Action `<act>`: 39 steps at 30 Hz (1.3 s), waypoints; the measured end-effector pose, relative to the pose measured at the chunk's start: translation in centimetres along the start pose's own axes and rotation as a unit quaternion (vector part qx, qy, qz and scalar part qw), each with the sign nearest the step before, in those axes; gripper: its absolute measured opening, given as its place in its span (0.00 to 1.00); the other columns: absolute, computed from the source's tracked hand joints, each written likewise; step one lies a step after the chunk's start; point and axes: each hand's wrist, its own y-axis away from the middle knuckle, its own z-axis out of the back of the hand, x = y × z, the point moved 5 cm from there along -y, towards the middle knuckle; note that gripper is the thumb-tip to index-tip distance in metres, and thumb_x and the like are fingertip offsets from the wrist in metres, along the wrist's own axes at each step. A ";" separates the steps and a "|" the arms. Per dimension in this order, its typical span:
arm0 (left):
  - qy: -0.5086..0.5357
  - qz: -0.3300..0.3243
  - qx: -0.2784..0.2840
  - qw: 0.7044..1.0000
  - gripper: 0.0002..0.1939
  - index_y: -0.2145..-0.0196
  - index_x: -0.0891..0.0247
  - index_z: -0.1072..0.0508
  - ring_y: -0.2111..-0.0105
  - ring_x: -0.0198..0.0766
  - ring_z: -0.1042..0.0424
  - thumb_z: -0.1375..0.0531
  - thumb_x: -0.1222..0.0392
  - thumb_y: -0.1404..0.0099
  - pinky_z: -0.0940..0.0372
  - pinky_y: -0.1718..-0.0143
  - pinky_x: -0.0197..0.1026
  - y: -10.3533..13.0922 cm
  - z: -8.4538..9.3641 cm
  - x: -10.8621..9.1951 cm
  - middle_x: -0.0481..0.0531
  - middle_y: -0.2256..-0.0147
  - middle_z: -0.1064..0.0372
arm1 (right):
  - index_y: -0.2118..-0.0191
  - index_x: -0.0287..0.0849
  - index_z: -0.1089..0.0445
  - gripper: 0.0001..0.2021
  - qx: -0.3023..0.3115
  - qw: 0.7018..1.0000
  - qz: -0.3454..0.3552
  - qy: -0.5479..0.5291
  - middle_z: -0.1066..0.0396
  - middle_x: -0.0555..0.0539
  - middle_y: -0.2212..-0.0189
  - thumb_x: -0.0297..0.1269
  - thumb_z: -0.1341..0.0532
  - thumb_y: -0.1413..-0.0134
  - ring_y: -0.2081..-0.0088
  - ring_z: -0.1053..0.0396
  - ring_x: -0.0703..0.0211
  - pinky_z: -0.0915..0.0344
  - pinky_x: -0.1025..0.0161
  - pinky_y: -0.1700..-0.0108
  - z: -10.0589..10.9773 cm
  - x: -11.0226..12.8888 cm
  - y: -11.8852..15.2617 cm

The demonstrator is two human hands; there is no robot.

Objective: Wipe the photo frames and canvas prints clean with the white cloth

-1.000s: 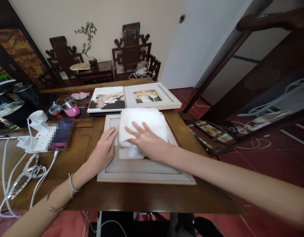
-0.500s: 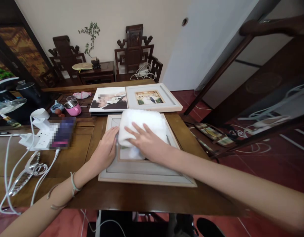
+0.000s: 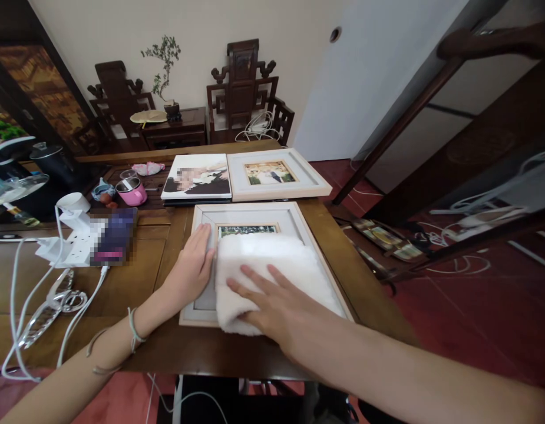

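Observation:
A framed picture with a pale wooden rim lies flat on the table in front of me. My left hand rests along its left side, fingers straight and side by side, gripping nothing. A folded white fluffy cloth covers much of the picture and its lower border. My right hand presses on this cloth with fingers spread and the thumb against its near fold, keeping hold of it. The strip of photo above the cloth shows dark greenery; the rest is hidden.
Behind lie a photo panel and another framed picture. At left are a power strip with white cables, a blurred-out phone, a clear hair clip and a pink cup. The table's edge runs close on my right.
My right hand has drawn the white cloth toward me, from the photo's upper part to the frame's near border. The top of the photo now shows. My left hand stays at the left side.

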 end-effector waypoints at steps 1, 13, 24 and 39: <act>-0.013 -0.002 0.010 1.000 0.26 0.36 0.71 0.47 0.34 0.48 0.54 0.54 0.64 0.30 0.53 0.35 0.57 0.1 -0.2 0.1 0.66 0.35 0.50 | 0.47 0.43 0.29 0.25 0.008 1.000 -0.008 -0.002 0.53 0.39 0.34 0.22 0.39 0.53 0.34 0.60 0.31 0.53 0.29 0.40 0.0 -0.4 0.6; -0.001 -0.042 0.027 0.999 0.35 0.39 0.67 0.40 0.35 0.46 0.48 0.55 0.80 0.44 0.50 0.36 0.60 0.0 -0.1 0.2 0.63 0.38 0.44 | 0.48 0.39 0.29 0.28 -0.130 0.954 -0.142 0.231 0.43 0.35 0.38 0.11 0.49 0.53 0.36 0.50 0.35 0.51 0.29 0.42 2.5 -12.3 1.4; -0.007 -0.033 0.006 0.999 0.33 0.40 0.68 0.38 0.37 0.47 0.45 0.54 0.79 0.43 0.47 0.36 0.59 -0.2 -0.2 0.3 0.63 0.39 0.41 | 0.54 0.48 0.25 0.24 -0.071 0.996 -0.047 0.036 0.34 0.40 0.43 0.26 0.39 0.61 0.42 0.38 0.35 0.41 0.41 0.44 -0.6 -4.3 6.9; 0.011 -0.072 -0.011 0.997 0.35 0.43 0.64 0.34 0.41 0.48 0.39 0.53 0.79 0.47 0.42 0.39 0.56 -0.4 0.3 -0.5 0.60 0.44 0.35 | 0.46 0.39 0.32 0.25 -0.171 0.962 0.038 0.207 0.27 0.40 0.51 0.17 0.47 0.49 0.35 0.50 0.48 0.61 0.39 0.36 6.0 -7.9 -9.2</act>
